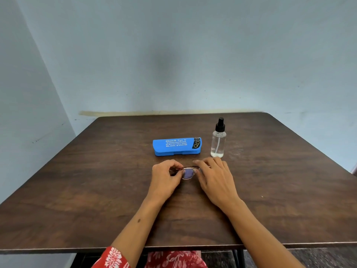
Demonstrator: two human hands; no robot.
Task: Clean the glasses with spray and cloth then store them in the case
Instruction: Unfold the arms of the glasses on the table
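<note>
Case (pixel 177 146) lies on table (pixel 96 180), shut. Spray bottle (pixel 218 139) stands upright just right of case, apart from it. Glasses (pixel 188 172) sit in front of case, between left hand (pixel 164 176) and right hand (pixel 215 176), both gripping them.

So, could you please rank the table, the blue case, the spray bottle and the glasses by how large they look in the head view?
1. Table
2. Blue case
3. Spray bottle
Glasses: unsure; the left hand and right hand hide most of them.
</note>
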